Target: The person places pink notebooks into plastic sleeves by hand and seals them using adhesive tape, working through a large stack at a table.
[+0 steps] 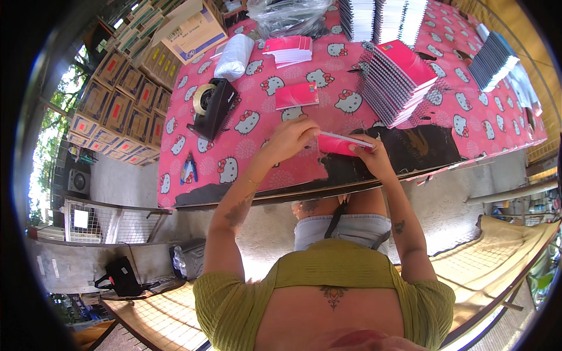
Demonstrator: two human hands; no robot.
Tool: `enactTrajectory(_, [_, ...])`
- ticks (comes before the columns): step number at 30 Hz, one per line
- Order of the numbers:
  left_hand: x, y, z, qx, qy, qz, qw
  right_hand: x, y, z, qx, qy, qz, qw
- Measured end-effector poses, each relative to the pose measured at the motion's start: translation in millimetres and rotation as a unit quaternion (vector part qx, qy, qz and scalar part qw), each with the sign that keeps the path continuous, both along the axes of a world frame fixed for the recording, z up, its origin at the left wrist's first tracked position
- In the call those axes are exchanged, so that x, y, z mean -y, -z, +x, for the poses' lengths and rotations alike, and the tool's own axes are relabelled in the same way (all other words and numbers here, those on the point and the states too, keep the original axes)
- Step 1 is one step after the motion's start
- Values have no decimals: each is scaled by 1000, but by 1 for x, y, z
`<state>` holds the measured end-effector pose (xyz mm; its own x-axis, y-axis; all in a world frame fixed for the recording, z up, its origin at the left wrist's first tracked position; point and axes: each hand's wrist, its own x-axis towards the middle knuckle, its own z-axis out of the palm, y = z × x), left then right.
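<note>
Pink everywhere on this table: the tablecloth (pixel 275 171) is pink with white cartoon cats, and the pink notebook (pixel 336 145) I've got is nearly the same shade. It's right in front of me near the front edge of the table, by the black patch (pixel 410 153) where the cloth is torn away. Can't tell if it's resting on the table or held just above it.

My right hand (pixel 373 158) is closed on the right end, thumb pressed down on the cover, the other fingers mostly hidden underneath. My left hand (pixel 293 136) is at the far left corner, fingers curled in close together, but I honestly can't tell if they're pinching it or only touching.

Just beyond my left hand there's a pink booklet (pixel 297 95) lying flat, and past that a small stack of booklets (pixel 288 51). Over to the right is a tall leaning stack of spiral notebooks (pixel 400 79) with pink covers. Off to the left sits a black tape dispenser (pixel 214 109) with a roll of tape on it, a white roll (pixel 235 57) behind it, and some brown cardboard boxes (pixel 111 105) piled up beyond the table.
</note>
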<state>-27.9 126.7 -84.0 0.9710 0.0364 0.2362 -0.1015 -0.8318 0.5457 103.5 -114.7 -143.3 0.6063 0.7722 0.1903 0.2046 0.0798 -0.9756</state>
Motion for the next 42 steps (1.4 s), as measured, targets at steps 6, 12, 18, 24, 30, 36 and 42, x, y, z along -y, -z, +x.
enactTrajectory(6, [54,-6,3,119,-100,259,953,0,-17,-15,-58,51,38,996])
enactTrajectory(12, [75,43,-8,164,-149,285,933,-4,-14,-20,-37,70,74,994])
enactTrajectory(18, [89,31,-16,131,-85,293,943,6,-36,-24,-136,62,101,984])
enactTrajectory(24, [78,2,8,134,-151,299,933,8,-45,-27,-144,51,56,987])
enactTrajectory(30, [76,-26,18,171,-138,263,939,6,-28,-32,-115,34,29,992])
enactTrajectory(36, [56,-50,5,-129,-32,211,969,11,-24,-18,-80,26,72,994])
enactTrajectory(42, [81,-4,-4,122,-112,281,946,8,-32,-29,-31,71,40,996])
